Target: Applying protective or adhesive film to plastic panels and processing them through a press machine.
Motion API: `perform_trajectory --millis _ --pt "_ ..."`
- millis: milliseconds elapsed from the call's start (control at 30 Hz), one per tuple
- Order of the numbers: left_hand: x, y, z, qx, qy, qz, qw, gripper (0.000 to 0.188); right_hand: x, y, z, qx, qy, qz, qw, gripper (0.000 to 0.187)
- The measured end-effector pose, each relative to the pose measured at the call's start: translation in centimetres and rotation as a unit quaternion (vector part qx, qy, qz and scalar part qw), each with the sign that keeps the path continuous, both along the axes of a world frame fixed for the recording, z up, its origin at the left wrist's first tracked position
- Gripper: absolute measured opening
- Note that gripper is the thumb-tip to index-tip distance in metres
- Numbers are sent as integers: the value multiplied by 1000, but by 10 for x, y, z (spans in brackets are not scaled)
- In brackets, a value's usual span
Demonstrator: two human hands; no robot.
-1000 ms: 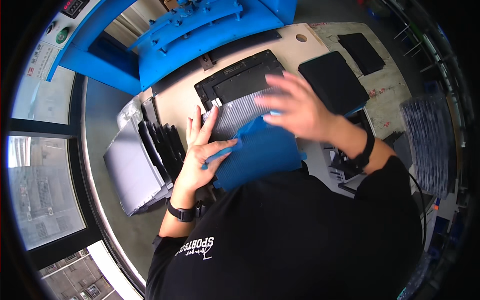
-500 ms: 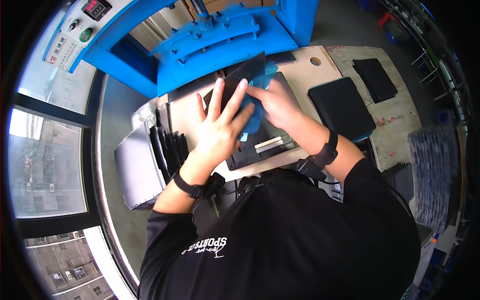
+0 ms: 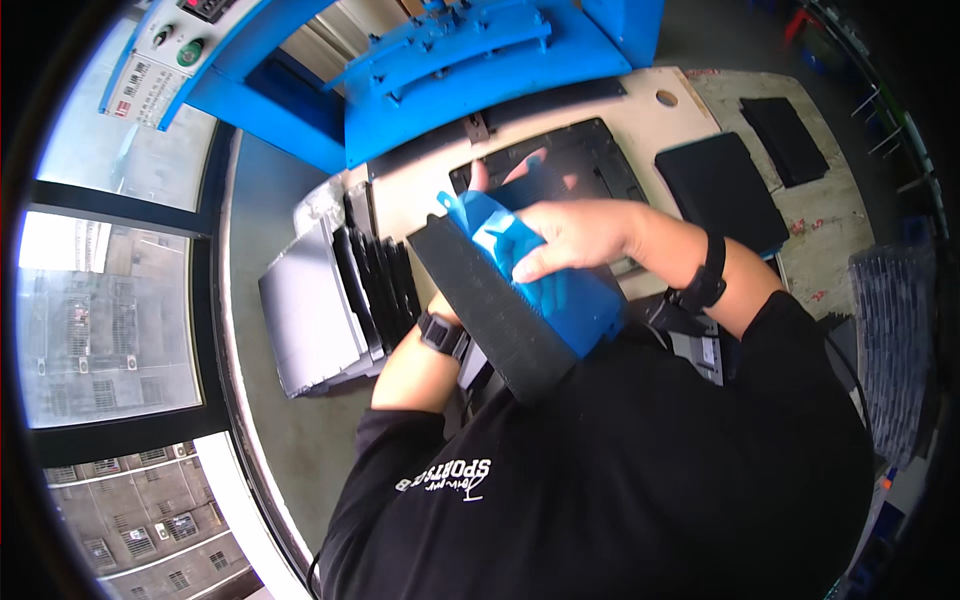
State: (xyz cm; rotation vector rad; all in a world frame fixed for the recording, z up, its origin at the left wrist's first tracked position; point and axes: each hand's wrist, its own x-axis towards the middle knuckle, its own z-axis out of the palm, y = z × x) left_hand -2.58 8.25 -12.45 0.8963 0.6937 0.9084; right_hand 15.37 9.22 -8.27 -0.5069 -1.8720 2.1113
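Tilted up close to my chest is a black panel (image 3: 490,305) with a film sheet on it. The blue film (image 3: 535,275) is glossy and crumpled near its top. My right hand (image 3: 585,240) is closed, pinching the film between thumb and fingers over the panel's face. Behind the panel, my left hand (image 3: 480,178) holds it up; only some fingertips show past the far edge, and the palm is hidden. A black tray-like fixture (image 3: 610,150) lies on the board beyond my hands.
A blue press (image 3: 440,75) stands over the pale board (image 3: 640,115). Stacked black panels (image 3: 720,190) and a smaller black piece (image 3: 785,140) lie at right. Upright grey and black sheets (image 3: 315,310) stand at left, by the window. A control box (image 3: 180,45) is at top left.
The panel has come toward my chest and turned, so its black strip and blue film now show. My left hand has gone behind it; my right hand has moved nearer with the film.
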Motion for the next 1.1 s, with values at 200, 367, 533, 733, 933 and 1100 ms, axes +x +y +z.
perform_trajectory --millis 200,367,533,733,933,1100 --pt "13 -16 6 -77 -54 -39 995 62 4 2 -3 -11 -12 3 1000 23" --pt "14 -19 12 -122 -105 -96 982 63 -1 -2 -5 -1 -5 -37 999 24" --pt "28 -14 14 -159 -159 -125 966 64 9 -15 0 -25 -26 -50 998 34" --pt "34 -10 20 -205 -212 -146 944 65 81 -6 21 8 7 -91 996 56" --pt "36 4 11 -242 -256 -188 917 67 283 -2 -13 -89 -33 -409 908 44" --pt "30 8 0 -242 -303 -158 908 68 349 -82 -30 -20 -229 -571 788 16"
